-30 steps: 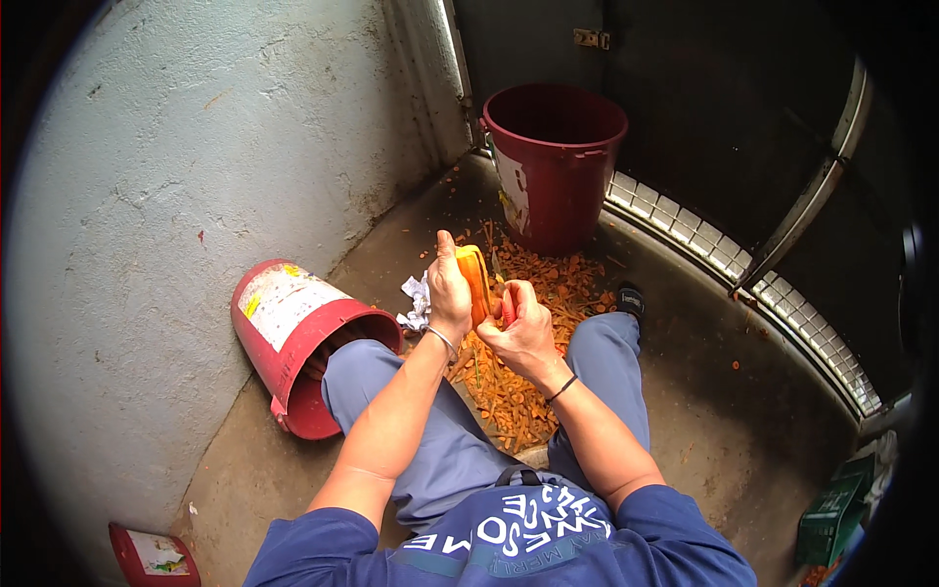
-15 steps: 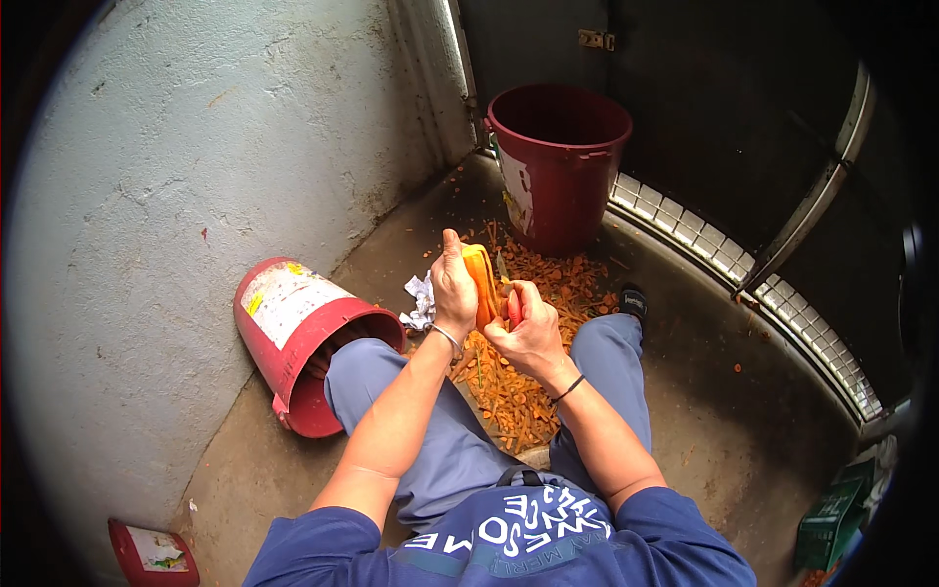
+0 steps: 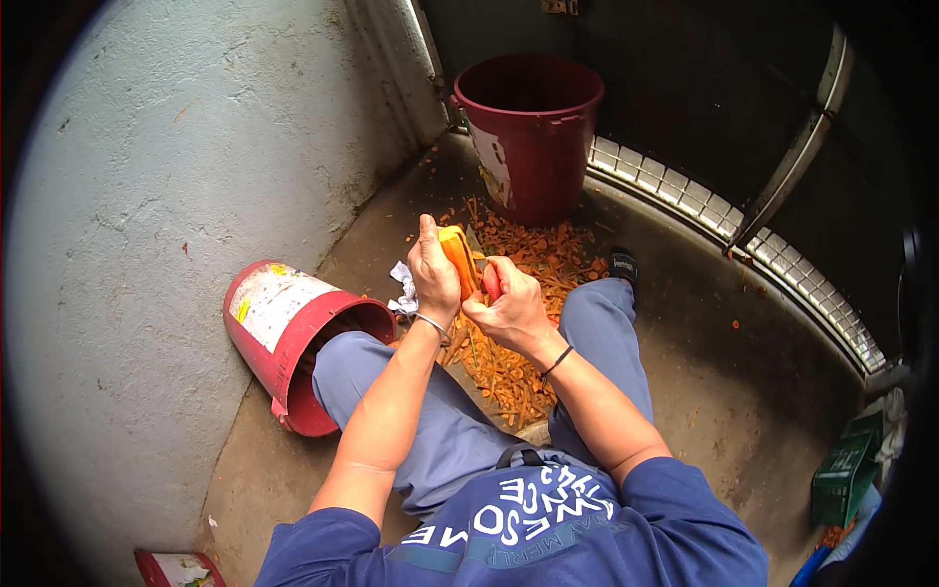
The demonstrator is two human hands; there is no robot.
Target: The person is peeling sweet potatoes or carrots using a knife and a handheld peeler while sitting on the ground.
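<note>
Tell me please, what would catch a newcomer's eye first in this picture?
Probably the bright orange vegetable in the left hand, near the centre, with the right hand gripping something red beside it. Then orange scraps on the floor below the hands. A tipped red bucket lies at left; an upright bucket stands behind.

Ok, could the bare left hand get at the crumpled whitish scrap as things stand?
Probably not without letting go: the left hand is holding the thick orange vegetable. Otherwise the way looks free; the crumpled whitish scrap lies just left of that hand in view.
</note>
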